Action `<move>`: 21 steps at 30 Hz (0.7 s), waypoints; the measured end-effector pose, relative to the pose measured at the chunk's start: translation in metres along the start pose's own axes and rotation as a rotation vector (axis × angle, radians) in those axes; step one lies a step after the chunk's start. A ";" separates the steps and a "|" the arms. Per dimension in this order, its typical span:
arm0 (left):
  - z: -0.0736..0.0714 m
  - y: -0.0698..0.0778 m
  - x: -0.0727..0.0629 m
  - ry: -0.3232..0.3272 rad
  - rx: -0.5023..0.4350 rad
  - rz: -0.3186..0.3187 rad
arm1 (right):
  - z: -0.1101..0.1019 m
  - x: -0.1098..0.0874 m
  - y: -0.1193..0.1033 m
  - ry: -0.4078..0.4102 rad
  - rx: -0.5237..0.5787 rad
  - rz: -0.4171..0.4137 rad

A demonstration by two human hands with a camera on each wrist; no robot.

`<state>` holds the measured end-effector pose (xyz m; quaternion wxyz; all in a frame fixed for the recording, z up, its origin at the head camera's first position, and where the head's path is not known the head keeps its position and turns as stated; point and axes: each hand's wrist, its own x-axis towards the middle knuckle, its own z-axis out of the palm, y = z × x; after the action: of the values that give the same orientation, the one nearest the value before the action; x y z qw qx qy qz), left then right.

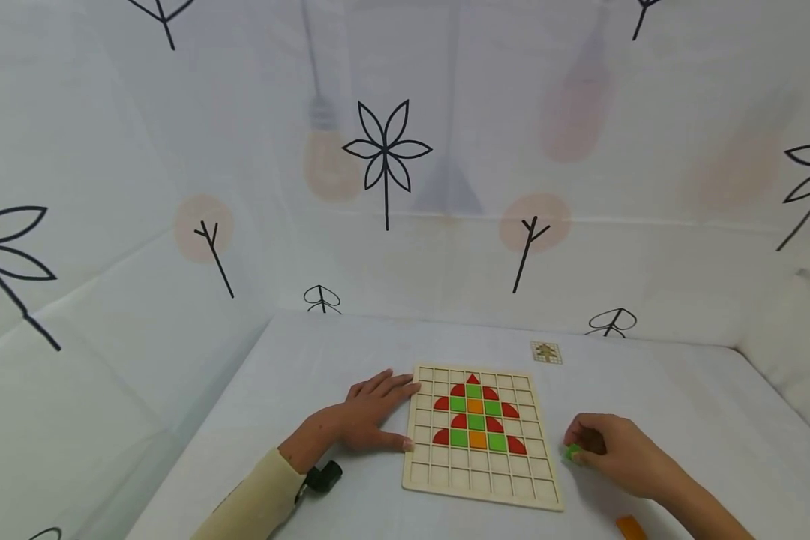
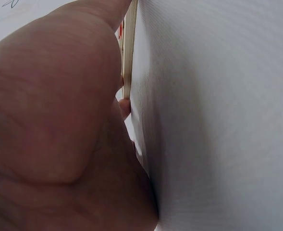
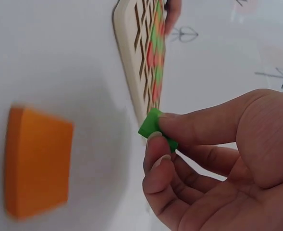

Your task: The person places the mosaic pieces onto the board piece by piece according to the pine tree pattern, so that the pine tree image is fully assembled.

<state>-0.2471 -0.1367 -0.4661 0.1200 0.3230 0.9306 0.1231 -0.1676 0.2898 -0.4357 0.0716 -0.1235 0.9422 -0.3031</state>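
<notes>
The wooden grid board [image 1: 479,476] lies flat in front of me, with red, green and orange tiles set in its cells as a tree. My left hand [image 1: 371,412] rests along the board's left edge, fingers spread, fingertips and thumb right at the rim. To the right of the board, my right hand [image 1: 617,454] pinches a small green block [image 3: 152,123] between thumb and fingers. The fingers cover part of that block. In the left wrist view, the left hand [image 2: 55,106] fills one side, and only a sliver of the board [image 2: 128,62] shows.
An orange block [image 3: 40,163] lies on the white table near my right wrist. Beyond the board's far right corner is a small card [image 1: 547,352] with a tree pattern. A white printed curtain [image 1: 445,262] closes off the back and sides.
</notes>
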 end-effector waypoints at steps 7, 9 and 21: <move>0.000 0.000 0.000 -0.006 -0.006 -0.002 | 0.013 0.009 -0.029 -0.025 0.074 -0.033; 0.001 -0.001 0.001 -0.005 -0.007 -0.002 | 0.017 0.013 -0.037 -0.029 0.087 -0.046; 0.004 -0.005 0.003 -0.002 -0.006 -0.007 | 0.042 0.029 -0.066 -0.096 0.155 -0.185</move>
<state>-0.2507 -0.1379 -0.4717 0.1223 0.3197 0.9312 0.1252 -0.1743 0.2066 -0.4327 0.0976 -0.2184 0.8961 -0.3739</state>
